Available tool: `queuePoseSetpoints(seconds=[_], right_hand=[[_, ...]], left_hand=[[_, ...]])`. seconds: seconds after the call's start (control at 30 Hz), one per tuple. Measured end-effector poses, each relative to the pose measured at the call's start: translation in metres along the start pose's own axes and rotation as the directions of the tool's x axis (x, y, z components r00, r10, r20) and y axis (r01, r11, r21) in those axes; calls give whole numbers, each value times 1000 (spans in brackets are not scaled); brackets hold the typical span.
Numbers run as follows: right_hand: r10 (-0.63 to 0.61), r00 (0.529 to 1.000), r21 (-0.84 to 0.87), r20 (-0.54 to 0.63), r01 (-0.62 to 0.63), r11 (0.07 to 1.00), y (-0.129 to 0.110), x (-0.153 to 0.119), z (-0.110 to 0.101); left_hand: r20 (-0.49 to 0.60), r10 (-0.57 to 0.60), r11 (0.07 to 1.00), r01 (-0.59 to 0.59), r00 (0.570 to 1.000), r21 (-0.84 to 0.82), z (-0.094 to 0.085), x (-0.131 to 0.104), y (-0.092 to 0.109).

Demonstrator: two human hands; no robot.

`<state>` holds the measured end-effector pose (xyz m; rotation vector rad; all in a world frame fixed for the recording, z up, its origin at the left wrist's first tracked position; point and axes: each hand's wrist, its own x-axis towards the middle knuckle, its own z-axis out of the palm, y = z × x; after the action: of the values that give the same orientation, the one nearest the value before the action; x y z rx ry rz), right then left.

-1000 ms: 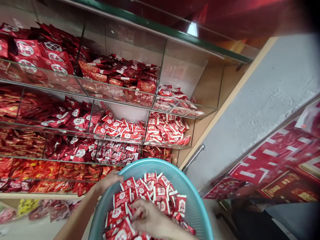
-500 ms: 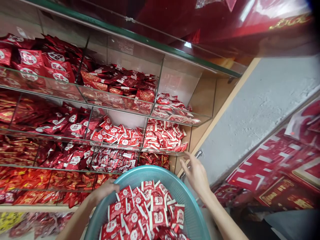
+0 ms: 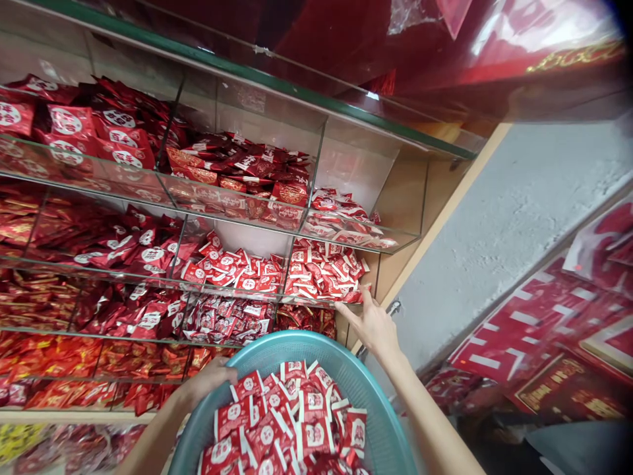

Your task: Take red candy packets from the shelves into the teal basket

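A teal plastic basket (image 3: 390,422) at the bottom centre holds a heap of small red and white packets (image 3: 267,432). My left hand (image 3: 212,379) grips the basket's left rim, its fingertips over the edge. My right hand (image 3: 368,323) is raised beyond the basket's upper right side, with thumb and index finger spread apart. Its fingertips are at the front edge of a shelf compartment filled with red and white packets (image 3: 326,270). Nothing shows in this hand.
Glass-fronted shelves (image 3: 232,204) hold red packets in divided compartments. A wooden side panel (image 3: 425,231) borders a grey wall (image 3: 475,251). Red packages (image 3: 524,316) hang at the right. A large glossy red object (image 3: 445,72) hangs overhead.
My right hand has moved up and left, from beside the shelf panel to the compartment's front edge. The left hand stays on the basket rim.
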<state>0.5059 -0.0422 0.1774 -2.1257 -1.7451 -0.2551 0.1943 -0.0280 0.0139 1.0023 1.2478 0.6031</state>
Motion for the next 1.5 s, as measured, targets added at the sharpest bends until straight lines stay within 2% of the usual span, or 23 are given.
queuePoseSetpoints(seconds=[0.27, 0.43, 0.6, 0.73, 0.83, 0.9, 0.97, 1.03, 1.1, 1.2, 1.33, 1.43, 1.5], right_hand=[[-40, 999, 78, 30, 38, 996, 12, 12, 3], [-58, 994, 147, -88, 71, 987, 12, 14, -1], [-54, 988, 270, -147, 92, 959, 5, 0, -19], [-113, 988, 508, -100, 149, 848, 6, -24, -31], [-198, 980, 737, 21, 118, 665, 14, -47, -25], [-273, 949, 842, 156, 17, 540, 21, -64, -13], [-353, 888, 886, 294, -114, 450, 29, -82, 2], [-417, 815, 886, 402, -232, 402, 35, -100, 17], [-458, 747, 862, 482, -311, 400, 39, -116, 30], [-500, 648, 812, 574, -374, 447, 41, -132, 46], [-572, 539, 786, 618, -423, 451, 41, -139, 62], [-605, 486, 770, 631, -492, 407, 42, -139, 72], [-597, 483, 754, 641, -542, 371, 44, -140, 75]], left_hand=[[6, -3, 1000, 3, 1000, -11, 2, -4, 3], [25, 19, 1000, -19, 999, -8, 0, -2, 1], [30, 43, 999, -43, 999, 10, -1, 0, -1], [18, 24, 998, -25, 1000, 59, 2, -8, 8], [12, 4, 997, -5, 1000, 82, 5, -12, 15], [18, -8, 997, 6, 1000, 80, 6, -12, 16], [37, -10, 997, 7, 999, 71, 5, -10, 14], [49, -9, 998, 6, 999, 70, 3, -7, 11], [46, -12, 997, 9, 999, 73, 3, -5, 10], [31, -26, 996, 23, 999, 82, 3, -6, 11], [6, -48, 994, 48, 999, 94, 5, -9, 15], [3, -55, 994, 54, 998, 98, 6, -10, 17], [5, -53, 993, 52, 999, 102, 6, -11, 18]])
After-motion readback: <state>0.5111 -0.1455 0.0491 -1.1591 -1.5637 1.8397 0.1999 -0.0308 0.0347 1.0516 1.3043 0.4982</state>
